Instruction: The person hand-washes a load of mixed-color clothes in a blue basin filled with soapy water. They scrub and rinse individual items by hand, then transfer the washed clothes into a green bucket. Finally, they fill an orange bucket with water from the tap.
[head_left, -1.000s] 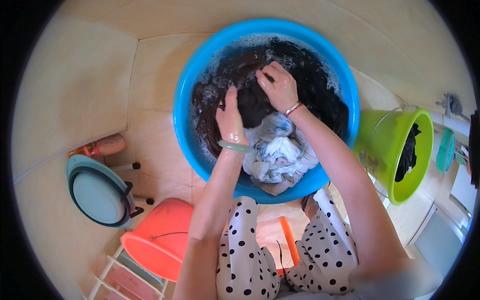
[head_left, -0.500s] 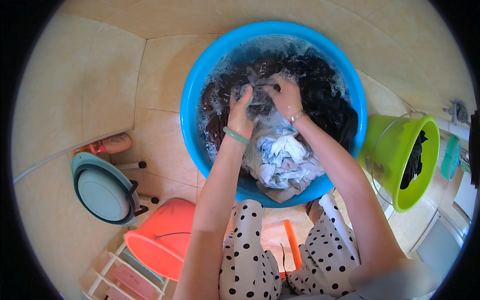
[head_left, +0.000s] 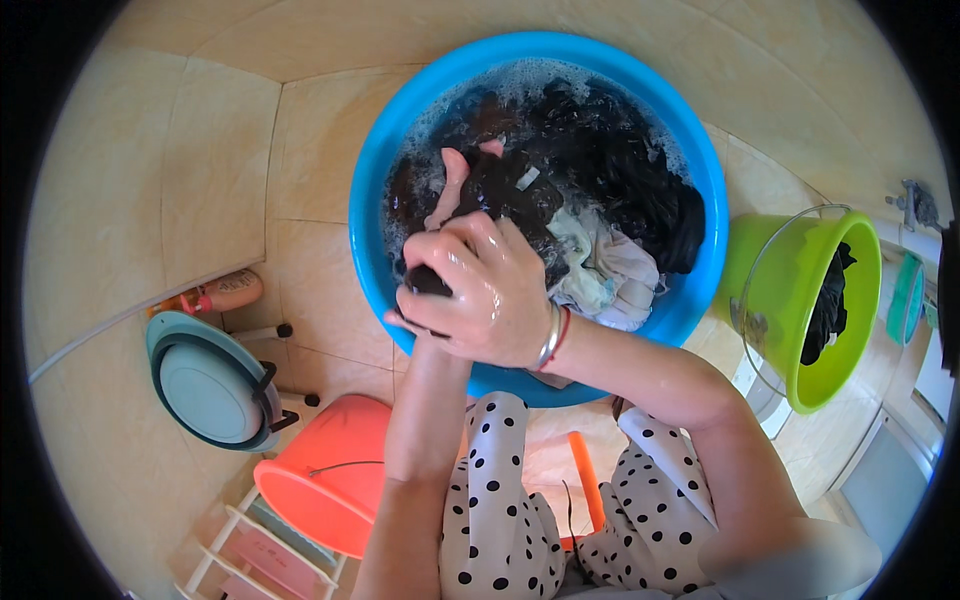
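Beige tiled walls meet a pale tiled floor, where a wide, round, blue plastic tub stands, filled with sudsy water. Left of the tub are a pink bottle by the wall, a grey-teal round basin with dark handles, a coral-red plastic bucket and a white slatted rack. Beyond the tub's right edge is a lime-green plastic bucket with a wire handle, black cloth inside it; a metal tap sits on the wall behind.

Over the tub's near left edge, the right hand is clamped on a wet bunch of dark fabric. The left hand lies mostly hidden beneath, its thumb raised; I cannot tell how far it is closed. Just beyond is a dark garment with a small white label. Black clothes fill the tub's right side, a whitish cloth nearer its front edge.
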